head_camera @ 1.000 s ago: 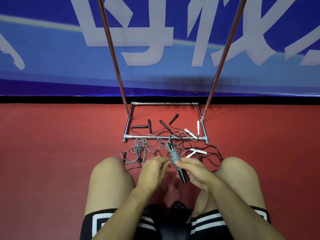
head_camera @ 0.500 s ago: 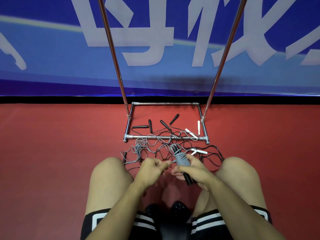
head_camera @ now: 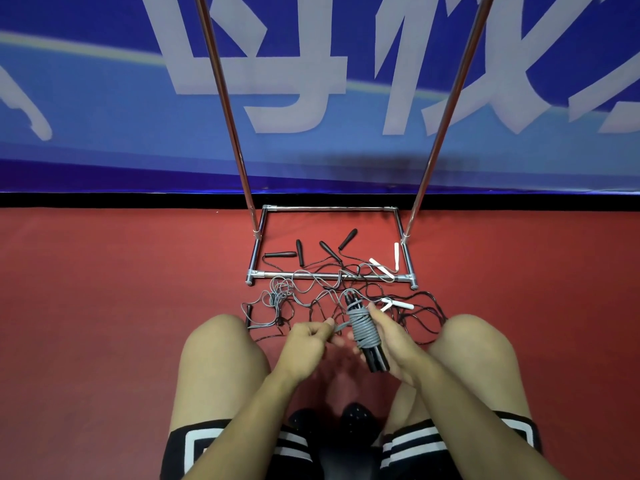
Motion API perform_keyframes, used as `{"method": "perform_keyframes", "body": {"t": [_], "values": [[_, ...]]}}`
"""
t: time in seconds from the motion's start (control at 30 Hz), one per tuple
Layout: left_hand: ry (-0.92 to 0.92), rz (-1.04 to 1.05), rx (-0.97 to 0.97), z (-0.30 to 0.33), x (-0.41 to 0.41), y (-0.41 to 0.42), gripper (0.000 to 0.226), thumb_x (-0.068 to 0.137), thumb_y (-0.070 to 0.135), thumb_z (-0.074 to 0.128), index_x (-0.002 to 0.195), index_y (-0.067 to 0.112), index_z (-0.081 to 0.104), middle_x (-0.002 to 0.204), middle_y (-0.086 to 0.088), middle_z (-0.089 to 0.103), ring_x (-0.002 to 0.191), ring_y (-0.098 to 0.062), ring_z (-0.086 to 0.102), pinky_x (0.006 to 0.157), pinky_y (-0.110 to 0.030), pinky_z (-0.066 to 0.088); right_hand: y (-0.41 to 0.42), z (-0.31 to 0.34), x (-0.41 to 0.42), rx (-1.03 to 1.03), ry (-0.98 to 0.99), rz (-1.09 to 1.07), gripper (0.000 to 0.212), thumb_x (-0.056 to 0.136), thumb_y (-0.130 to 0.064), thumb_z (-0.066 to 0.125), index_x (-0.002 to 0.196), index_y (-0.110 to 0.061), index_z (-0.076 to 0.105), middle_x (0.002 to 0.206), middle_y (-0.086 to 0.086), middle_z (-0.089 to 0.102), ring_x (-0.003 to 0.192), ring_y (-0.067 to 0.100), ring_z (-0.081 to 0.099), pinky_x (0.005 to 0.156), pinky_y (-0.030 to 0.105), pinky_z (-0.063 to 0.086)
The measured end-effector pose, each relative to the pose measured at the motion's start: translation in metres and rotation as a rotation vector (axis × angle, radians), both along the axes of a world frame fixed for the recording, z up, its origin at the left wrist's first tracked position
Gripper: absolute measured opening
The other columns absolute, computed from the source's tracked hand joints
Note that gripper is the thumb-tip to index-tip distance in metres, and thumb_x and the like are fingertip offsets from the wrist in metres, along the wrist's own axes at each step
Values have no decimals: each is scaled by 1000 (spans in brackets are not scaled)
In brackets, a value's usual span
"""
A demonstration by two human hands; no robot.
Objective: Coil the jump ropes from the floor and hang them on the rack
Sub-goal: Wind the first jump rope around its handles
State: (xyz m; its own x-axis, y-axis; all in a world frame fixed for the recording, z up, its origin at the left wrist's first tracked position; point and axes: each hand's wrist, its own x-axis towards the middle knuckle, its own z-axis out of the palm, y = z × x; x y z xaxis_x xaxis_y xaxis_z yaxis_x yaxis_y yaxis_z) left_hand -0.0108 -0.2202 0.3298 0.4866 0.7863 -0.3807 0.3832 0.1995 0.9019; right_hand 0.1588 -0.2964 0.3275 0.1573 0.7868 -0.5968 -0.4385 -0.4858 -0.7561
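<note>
I squat over a tangle of jump ropes [head_camera: 311,299] on the red floor. My right hand [head_camera: 391,337] grips two black handles held together, with grey rope [head_camera: 362,329] wound around them in several turns. My left hand [head_camera: 304,341] pinches the loose grey strand just left of the bundle. The chrome rack [head_camera: 332,276] stands ahead; its base frame lies on the floor and two uprights rise out of view. Black handles [head_camera: 347,239] and white handles [head_camera: 381,266] lie inside the base frame.
A blue banner with large pale characters [head_camera: 311,98] covers the wall behind the rack. My bare knees [head_camera: 221,344] flank the hands, and more black and grey cord [head_camera: 426,317] loops on the floor by the right knee. A white handle pair [head_camera: 398,304] lies just beyond my right hand.
The wound bundle tilted and swung slightly as my left hand carried the grey strand around it, adding to the coil. The hands stayed between my knees.
</note>
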Motion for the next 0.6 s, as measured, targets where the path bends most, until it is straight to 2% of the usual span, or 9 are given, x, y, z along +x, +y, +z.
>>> {"method": "perform_keyframes", "body": {"t": [0.03,0.13,0.27,0.33,0.43,0.53,0.6], "values": [[-8,12,-18,-1,0,0,51,101,48,51,73,16,79,83,-33,70,57,-23,40,61,-29,32,1,-2,0,-2,7,-12,54,106,-51,42,123,-5,64,95,13,70,68,21,65,56,30,48],[-68,60,-80,5,5,0,48,109,31,44,87,4,78,89,-17,78,47,-15,49,54,-25,37,0,-7,-3,27,-4,-25,41,106,-42,47,124,-9,65,99,13,68,70,18,66,58,27,49],[-104,71,-196,6,6,0,53,110,33,36,104,-3,74,93,-16,79,47,-13,57,49,-23,35,-1,-9,-6,56,-10,-7,31,105,-34,52,122,-12,66,95,9,65,76,15,63,64,24,52],[-110,62,-248,4,5,0,55,110,37,34,108,-2,73,95,-14,79,52,-15,62,51,-23,38,-2,-8,-7,64,-61,20,35,101,-35,58,122,-9,65,97,11,68,78,15,64,69,26,55],[-108,40,-283,6,5,-3,56,109,40,34,110,-1,72,97,-12,79,60,-19,66,54,-22,43,-3,-6,-7,77,-227,40,53,82,-40,76,122,-6,66,105,8,74,87,15,71,76,31,58],[-115,18,-278,13,5,-6,58,110,39,34,110,-4,72,90,-7,80,58,-16,66,53,-21,43,-3,-7,-6,57,-333,48,54,79,-29,86,123,-11,61,112,9,73,102,19,73,84,28,57],[-112,-11,-255,19,4,-10,57,110,38,32,104,1,75,75,-3,77,55,-14,64,53,-22,42,-4,-5,-6,62,-229,77,47,81,-24,85,120,-12,63,109,9,75,94,19,74,74,31,59]]}}
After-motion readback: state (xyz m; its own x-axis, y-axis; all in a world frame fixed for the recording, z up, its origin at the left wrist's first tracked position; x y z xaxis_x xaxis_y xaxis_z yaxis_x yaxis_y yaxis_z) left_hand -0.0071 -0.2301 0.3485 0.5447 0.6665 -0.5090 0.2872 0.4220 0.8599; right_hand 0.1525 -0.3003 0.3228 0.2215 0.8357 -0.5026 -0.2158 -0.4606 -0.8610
